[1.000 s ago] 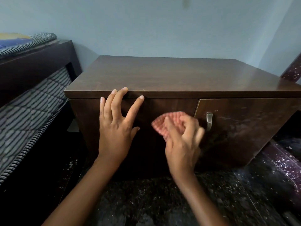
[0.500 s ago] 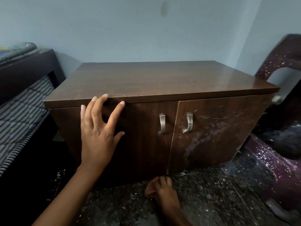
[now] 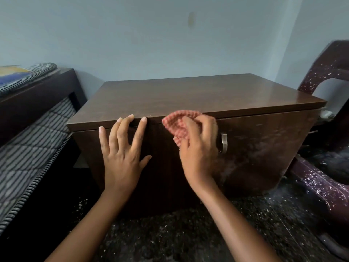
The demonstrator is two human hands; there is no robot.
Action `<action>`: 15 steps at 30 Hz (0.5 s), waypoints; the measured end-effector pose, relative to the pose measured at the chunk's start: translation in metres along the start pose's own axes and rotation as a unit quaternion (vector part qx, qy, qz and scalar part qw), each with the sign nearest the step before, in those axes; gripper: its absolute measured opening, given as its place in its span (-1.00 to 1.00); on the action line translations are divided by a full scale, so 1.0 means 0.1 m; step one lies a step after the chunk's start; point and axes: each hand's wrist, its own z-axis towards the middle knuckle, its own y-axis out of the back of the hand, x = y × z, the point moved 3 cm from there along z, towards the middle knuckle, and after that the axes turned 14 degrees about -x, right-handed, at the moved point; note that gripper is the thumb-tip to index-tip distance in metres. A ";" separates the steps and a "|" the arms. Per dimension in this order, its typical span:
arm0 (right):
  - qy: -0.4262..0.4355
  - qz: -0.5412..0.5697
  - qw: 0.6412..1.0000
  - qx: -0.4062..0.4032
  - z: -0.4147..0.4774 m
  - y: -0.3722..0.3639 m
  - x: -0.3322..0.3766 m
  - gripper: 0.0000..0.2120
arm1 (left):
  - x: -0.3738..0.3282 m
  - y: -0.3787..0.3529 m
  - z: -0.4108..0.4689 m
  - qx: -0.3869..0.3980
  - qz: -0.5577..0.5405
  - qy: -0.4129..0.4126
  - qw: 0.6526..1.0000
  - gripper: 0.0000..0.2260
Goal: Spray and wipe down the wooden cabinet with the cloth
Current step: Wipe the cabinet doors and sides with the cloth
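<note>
Cabinet (image 3: 188,95) fills the middle of the head view, a low dark wooden one against the wall. The left hand (image 3: 120,159) lies flat on its left door, fingers straight and spread, their tips touching the front edge of the top. Just right of those fingers, the right hand (image 3: 198,154) holds the cloth (image 3: 176,121), fingers curled round it, pressing it to the front just under the same edge. A handle (image 3: 224,142) shows just beyond the right knuckles. Further right of it, the right door (image 3: 264,148) carries whitish smears and streaks, so it looks unwiped. The top gleams and the wood by the left fingers looks clean. No spray bottle is in view. Wiping seems roughly midway, with the right door left to do.
</note>
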 end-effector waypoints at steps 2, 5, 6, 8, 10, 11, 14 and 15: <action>0.075 -0.030 0.996 0.027 -0.27 -0.11 0.03 -0.78 | 0.02 0.00 0.00 -0.002 -0.005 0.001 1.000 -0.06; 0.149 -0.059 0.985 0.063 -0.65 -0.11 -0.01 -0.81 | 0.03 0.00 0.00 -0.005 -0.006 -0.001 1.000 -0.09; 0.153 -0.065 0.984 0.066 -0.73 -0.11 -0.03 -0.81 | 0.04 0.00 0.00 -0.005 -0.007 -0.001 1.000 -0.09; 0.151 -0.076 0.982 0.079 -0.90 -0.10 -0.11 -0.81 | 0.03 0.00 0.00 -0.004 -0.008 -0.001 1.000 -0.08; 0.121 -0.097 0.980 0.124 -1.10 -0.09 -0.25 -0.79 | 0.02 0.01 0.00 -0.001 -0.008 0.001 1.000 -0.08; 0.085 -0.112 0.977 0.163 -1.20 -0.07 -0.37 -0.74 | 0.02 0.01 0.00 0.000 -0.008 0.003 1.000 -0.08; -0.046 -0.153 0.939 0.305 -1.54 0.05 -0.86 -0.56 | 0.01 0.00 0.00 0.003 -0.012 0.002 1.000 -0.09; -0.086 -0.149 0.922 0.348 -1.66 0.10 -1.02 -0.58 | 0.02 0.00 0.00 0.003 -0.011 0.002 1.000 -0.09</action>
